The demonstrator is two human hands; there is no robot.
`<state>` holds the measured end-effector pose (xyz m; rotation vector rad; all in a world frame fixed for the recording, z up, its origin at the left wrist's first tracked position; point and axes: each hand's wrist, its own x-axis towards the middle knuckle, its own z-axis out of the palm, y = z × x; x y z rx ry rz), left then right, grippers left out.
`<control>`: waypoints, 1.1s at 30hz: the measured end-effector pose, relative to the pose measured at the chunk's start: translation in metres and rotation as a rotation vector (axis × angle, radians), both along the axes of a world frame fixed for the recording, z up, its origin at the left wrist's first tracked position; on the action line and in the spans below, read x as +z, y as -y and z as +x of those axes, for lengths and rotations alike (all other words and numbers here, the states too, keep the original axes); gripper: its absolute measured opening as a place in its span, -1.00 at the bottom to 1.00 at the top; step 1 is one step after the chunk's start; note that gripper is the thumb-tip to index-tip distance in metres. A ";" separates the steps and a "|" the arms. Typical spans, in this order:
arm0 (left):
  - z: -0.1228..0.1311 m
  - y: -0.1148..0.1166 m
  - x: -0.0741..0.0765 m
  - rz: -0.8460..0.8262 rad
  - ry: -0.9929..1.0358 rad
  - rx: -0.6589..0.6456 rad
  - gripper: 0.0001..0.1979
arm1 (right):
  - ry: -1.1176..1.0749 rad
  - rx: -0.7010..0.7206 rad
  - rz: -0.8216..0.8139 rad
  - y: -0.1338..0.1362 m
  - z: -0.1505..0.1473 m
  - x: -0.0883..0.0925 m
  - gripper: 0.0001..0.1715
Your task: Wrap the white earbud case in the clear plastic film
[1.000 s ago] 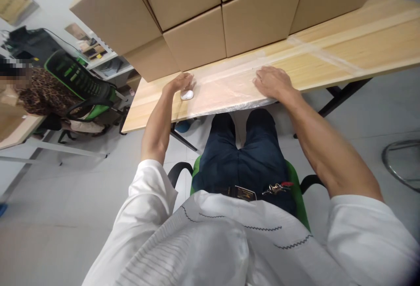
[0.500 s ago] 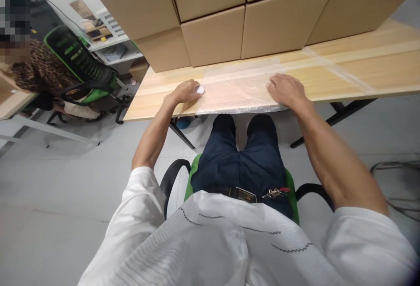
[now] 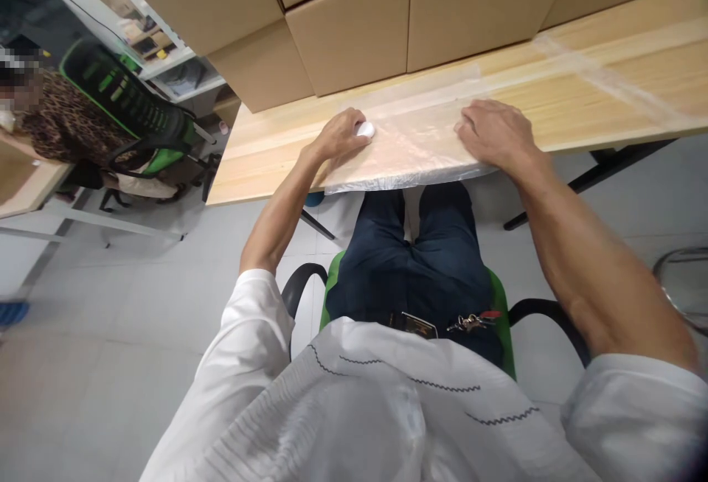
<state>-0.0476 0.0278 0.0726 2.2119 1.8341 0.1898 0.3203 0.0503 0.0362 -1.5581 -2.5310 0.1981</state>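
A small, round white object (image 3: pixel 366 130) sits between the thumb and fingers of my left hand (image 3: pixel 341 134), which is closed on it. Its exact kind is not clear. It is held at the surface of a clear plastic sheet (image 3: pixel 414 147) that covers part of the wooden table (image 3: pixel 259 150) and folds over the front edge. On the right side of the sheet rests my right hand (image 3: pixel 494 130), its fingers bent and close together. Whether anything lies under those fingers is hidden.
Stacked cardboard boxes (image 3: pixel 354 40) stand along the back of the table. A strip of clear tape (image 3: pixel 608 73) crosses the tabletop on the right. To the left, a person in a leopard-print top (image 3: pixel 49 117) sits by a green-and-black chair (image 3: pixel 102 91) at another desk (image 3: pixel 33 191).
My left hand has moved right, over the plastic sheet, with the white object in it. My right hand stays by the sheet's right side. The camera view has shifted and tilted slightly.
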 end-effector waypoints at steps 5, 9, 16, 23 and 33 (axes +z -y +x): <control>-0.012 -0.002 -0.011 0.021 -0.003 0.000 -0.37 | -0.042 0.001 -0.013 0.002 0.002 -0.001 -0.40; -0.029 -0.006 -0.011 -0.018 -0.020 0.007 -0.25 | -0.075 0.002 -0.025 0.002 0.003 -0.003 -0.41; -0.057 -0.022 -0.012 -0.103 -0.097 0.059 0.28 | -0.091 0.031 -0.052 -0.001 0.010 -0.008 -0.30; -0.075 -0.028 -0.015 -0.209 -0.111 0.010 0.46 | -0.051 0.063 -0.018 -0.003 0.008 0.000 -0.26; -0.088 -0.020 -0.020 -0.249 -0.098 0.005 0.59 | 0.034 0.251 -0.143 -0.050 -0.006 -0.010 0.01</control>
